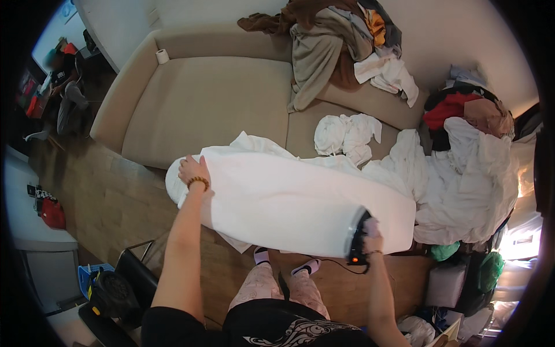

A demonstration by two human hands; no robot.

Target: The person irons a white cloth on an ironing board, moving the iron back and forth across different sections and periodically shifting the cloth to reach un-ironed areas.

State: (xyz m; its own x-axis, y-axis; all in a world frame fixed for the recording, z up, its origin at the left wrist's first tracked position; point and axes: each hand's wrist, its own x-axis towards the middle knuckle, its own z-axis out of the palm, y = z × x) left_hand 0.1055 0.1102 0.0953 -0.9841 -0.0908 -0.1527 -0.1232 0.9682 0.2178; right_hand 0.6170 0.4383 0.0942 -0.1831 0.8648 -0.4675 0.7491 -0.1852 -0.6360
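White cloth (277, 195) lies spread over a long board with a rounded left end (174, 182). My left hand (193, 170), with a beaded bracelet at the wrist, rests on the cloth near that end, fingers pointing away from me. My right hand (373, 243) grips the handle of a dark clothes iron (358, 238) that stands on the cloth near the right front edge. A small orange light glows at the iron's rear, and its cord hangs below the board edge. The iron looks slightly blurred.
Behind the board is a beige sofa (208, 95) with a crumpled white garment (347, 134) and heaped clothes (334, 47). White fabric (468, 186) is piled at the right. A black chair (134, 273) stands at the lower left. Another person (65, 82) sits far left.
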